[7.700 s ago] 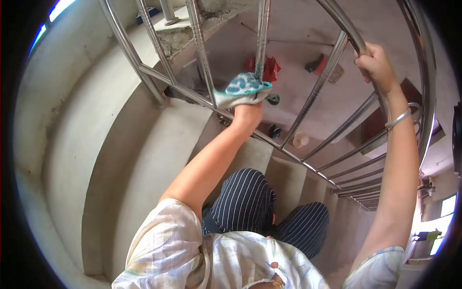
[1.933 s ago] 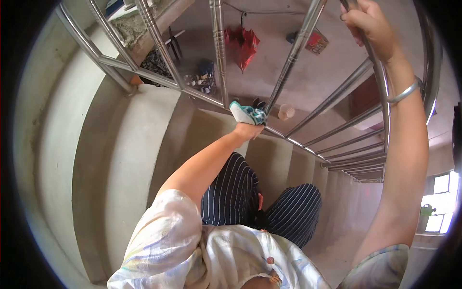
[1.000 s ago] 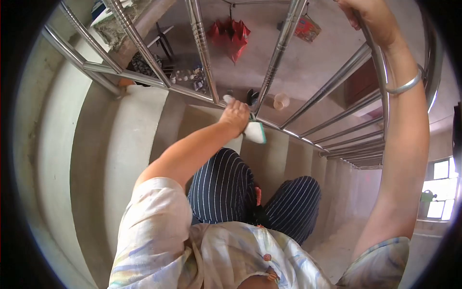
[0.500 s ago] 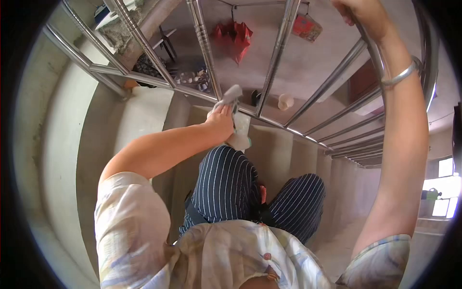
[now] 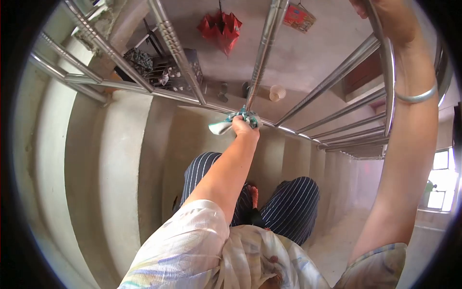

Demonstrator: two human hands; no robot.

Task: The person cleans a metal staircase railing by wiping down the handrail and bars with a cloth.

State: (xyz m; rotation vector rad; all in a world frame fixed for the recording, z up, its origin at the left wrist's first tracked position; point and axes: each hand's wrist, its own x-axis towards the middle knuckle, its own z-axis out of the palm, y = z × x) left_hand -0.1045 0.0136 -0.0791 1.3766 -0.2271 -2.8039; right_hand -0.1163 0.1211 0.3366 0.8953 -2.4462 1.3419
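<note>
My left hand is closed on a white and green cloth, pressed around the foot of a metal baluster where it meets the lower rail. One end of the cloth hangs out to the left of the hand. At the upper right, my right hand is wrapped round the thick metal handrail. Its fingers are partly cut off by the frame's top edge. A silver bangle circles that wrist.
Concrete stair steps lie to the left and beneath my striped trousers. Beyond the railing, a red umbrella and a red bag hang on the wall. A pale bucket and a dark rack stand below. A bright window is at right.
My left hand has moved right with the cloth, from one baluster's foot to the neighbouring one. The view has shifted slightly. My right hand stays on the handrail.
</note>
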